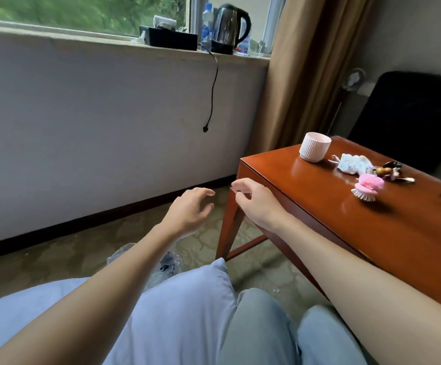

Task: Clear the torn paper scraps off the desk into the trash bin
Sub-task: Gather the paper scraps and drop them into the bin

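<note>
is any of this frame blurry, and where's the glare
Head view: motion blur smears the greenery outside the window and softens the pink brush. Pale glare, apparently window daylight, lies on the glossy desk top beside the white cup. The wide lens bows the window sill.

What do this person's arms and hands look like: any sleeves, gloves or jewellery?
Both the left hand and right hand are bare: no gloves, and no rings, watch or bracelet show. The forearms are uncovered as far as the picture reaches, with no sleeve in view.
</note>
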The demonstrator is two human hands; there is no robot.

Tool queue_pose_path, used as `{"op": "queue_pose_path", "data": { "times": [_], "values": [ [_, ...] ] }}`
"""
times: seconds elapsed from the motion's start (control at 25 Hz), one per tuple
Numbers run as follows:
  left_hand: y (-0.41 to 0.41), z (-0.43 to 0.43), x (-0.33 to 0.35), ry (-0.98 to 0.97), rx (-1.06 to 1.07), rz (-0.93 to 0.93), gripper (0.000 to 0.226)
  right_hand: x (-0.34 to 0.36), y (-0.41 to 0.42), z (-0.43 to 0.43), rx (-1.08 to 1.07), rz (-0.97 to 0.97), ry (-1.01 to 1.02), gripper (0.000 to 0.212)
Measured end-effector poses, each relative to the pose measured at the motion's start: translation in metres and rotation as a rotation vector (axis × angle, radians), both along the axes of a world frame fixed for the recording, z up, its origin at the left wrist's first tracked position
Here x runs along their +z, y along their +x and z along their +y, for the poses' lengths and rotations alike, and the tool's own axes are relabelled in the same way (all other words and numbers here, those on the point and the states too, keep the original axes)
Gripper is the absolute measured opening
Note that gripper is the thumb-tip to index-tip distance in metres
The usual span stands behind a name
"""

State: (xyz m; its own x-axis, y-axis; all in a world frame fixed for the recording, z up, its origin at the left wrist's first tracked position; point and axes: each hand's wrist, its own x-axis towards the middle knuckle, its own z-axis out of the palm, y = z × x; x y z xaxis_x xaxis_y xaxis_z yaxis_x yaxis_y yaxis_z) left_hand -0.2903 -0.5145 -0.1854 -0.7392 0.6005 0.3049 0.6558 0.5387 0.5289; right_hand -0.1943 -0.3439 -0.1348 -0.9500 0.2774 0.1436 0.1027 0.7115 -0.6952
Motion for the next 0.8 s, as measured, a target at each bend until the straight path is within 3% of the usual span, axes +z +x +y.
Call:
{"op": "queue_pose_path", "data": {
  "times": [0.4, 0.8],
  "values": [
    [0.07, 0.08, 0.069, 0.034, -0.166, 0.153, 0.036, 0.06, 0.106, 0.07, -0.218, 0.009, 0.203, 0.038],
    [0.12, 0.192, 0.084, -0.019, -0.368, 0.202, 0.039, 0.059, 0.18, 0.165, -0.423, -0.052, 0.239, 0.039]
  ]
}}
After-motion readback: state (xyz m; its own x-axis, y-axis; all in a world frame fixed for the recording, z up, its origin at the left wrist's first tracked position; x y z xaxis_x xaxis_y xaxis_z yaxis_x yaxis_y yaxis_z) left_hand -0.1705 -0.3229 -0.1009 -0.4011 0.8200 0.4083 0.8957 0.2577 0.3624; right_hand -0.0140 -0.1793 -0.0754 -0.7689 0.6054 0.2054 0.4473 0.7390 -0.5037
